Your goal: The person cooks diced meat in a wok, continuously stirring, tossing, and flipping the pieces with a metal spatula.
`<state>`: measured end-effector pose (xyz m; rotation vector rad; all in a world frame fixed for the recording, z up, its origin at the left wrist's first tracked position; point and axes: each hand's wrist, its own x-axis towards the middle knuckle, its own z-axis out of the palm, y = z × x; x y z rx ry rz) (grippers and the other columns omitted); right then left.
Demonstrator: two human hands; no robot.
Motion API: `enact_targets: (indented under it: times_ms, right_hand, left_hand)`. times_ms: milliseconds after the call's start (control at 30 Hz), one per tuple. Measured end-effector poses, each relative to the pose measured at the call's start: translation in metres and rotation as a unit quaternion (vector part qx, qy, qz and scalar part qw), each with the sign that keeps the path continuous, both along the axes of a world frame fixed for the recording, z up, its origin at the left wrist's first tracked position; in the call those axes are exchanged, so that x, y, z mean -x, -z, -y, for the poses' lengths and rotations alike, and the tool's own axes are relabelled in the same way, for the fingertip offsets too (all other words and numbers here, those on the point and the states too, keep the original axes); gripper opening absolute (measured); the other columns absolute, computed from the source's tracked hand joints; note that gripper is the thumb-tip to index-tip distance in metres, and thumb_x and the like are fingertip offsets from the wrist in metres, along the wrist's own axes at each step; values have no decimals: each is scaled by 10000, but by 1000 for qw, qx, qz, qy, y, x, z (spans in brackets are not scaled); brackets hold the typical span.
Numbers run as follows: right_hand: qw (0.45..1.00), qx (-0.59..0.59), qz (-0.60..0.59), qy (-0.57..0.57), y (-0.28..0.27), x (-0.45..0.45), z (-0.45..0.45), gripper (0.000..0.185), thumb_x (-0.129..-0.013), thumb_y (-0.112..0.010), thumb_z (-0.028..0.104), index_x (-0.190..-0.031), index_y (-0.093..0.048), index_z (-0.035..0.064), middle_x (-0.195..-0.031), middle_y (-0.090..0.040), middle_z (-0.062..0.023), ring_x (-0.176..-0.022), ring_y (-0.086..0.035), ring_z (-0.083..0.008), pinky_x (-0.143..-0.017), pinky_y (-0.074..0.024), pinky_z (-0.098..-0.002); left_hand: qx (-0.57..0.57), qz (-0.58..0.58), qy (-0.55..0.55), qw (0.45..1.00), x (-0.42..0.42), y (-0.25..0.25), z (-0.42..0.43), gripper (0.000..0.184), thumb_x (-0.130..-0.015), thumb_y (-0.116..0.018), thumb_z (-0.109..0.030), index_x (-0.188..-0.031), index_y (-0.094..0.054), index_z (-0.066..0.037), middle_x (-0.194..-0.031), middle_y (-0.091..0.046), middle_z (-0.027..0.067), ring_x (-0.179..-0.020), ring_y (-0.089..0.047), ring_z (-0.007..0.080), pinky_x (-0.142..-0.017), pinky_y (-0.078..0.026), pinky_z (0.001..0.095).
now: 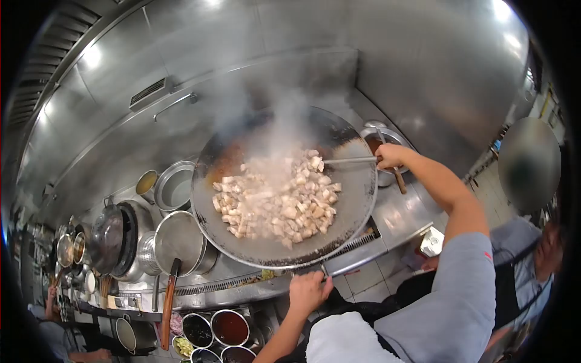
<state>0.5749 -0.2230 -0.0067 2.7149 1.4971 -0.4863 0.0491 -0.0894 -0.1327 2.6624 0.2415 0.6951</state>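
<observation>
The person's right arm [451,190] reaches forward, elbow bent, its right hand [390,156] closed around a metal shaft [351,160] running leftward into the wok [358,209]. Pale chunks [290,209] lie steaming left of that hand. The left hand [310,293], lower, bends its fingers beside the front rail [381,254]; its grip cannot be told.

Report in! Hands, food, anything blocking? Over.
Right hand gripping long grey metal handle. Left hand near front rim of wide round metal wok. Pale chunky food cubes inside, white steam veiling some.
</observation>
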Motion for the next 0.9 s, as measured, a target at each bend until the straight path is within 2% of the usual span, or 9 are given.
enact_targets:
  times_ms: [67,200,300,367,467,500,600,667,900]
  right_hand:
    - [999,-16,-1,-50,35,-17,-52,314,-815,-823,271,-948,-736,0,-903,-771,-214,-888,-754,-400,-823,-578,-504]
    - [984,-100,-6,-150,77,0,-149,208,-850,-745,193,-978,-729,30,-945,-765,-217,-931,-755,-414,-814,-574,-530]
    - [978,-91,8,-188,47,40,-179,161,-883,-706,169,-988,-740,50,-942,-773,-197,-938,-757,-411,-818,-582,-540]
    - [964,-80,93,-235,32,57,-182,162,-908,-691,157,-1034,-750,72,-947,-786,-176,-940,-768,-405,-829,-593,-555]
    - [962,-54,141,-227,-8,84,-159,169,-922,-686,160,-1055,-754,80,-948,-791,-167,-942,-779,-395,-814,-603,-551]
    - [957,-20,179,-229,-30,100,-145,198,-920,-683,133,-1083,-795,113,-1001,-810,-133,-999,-795,-355,-851,-627,-490]
    - [950,-24,208,-232,-64,141,-90,184,-944,-657,126,-1085,-771,94,-971,-805,-135,-958,-799,-352,-816,-628,-489]
    - [951,-25,229,-208,-69,176,-56,168,-968,-626,123,-1085,-735,70,-941,-796,-141,-895,-798,-354,-782,-625,-490]
    - [967,-50,223,-110,-69,315,51,225,-979,-652,166,-1179,-670,66,-888,-780,-138,-814,-776,-382,-736,-607,-514]
  left_hand:
    - [-2,-10,-20,1000,-5,-1,3,334,-908,-787,-380,-760,-607,-141,-669,-646,67,-606,-650,308,-610,-474,454]
    - [18,-36,-55,998,-9,-4,8,343,-886,-788,-379,-722,-605,-140,-647,-656,63,-595,-656,291,-605,-476,443]
    - [13,-46,-64,997,-11,-6,11,341,-883,-783,-373,-713,-606,-136,-650,-664,64,-600,-662,293,-612,-482,446]
    - [10,-53,-63,997,-11,-5,12,340,-883,-780,-370,-713,-605,-134,-653,-666,66,-604,-664,299,-617,-486,450]
    - [5,-49,-55,997,-9,-5,12,361,-897,-775,-380,-721,-596,-121,-665,-668,86,-620,-662,342,-623,-490,468]
    - [7,-53,-51,997,-8,-6,12,361,-897,-775,-380,-721,-596,-121,-665,-668,86,-620,-662,342,-623,-490,468]
    - [13,-45,-28,999,-6,-10,9,373,-921,-766,-377,-723,-584,-119,-668,-664,88,-639,-667,348,-643,-500,471]
    - [26,-44,1,999,-1,-11,6,326,-937,-782,-346,-776,-650,-94,-698,-680,121,-671,-682,381,-675,-520,517]
    - [45,11,84,995,18,3,-11,200,-1002,-745,-270,-1020,-679,-81,-864,-721,128,-801,-705,377,-749,-524,503]
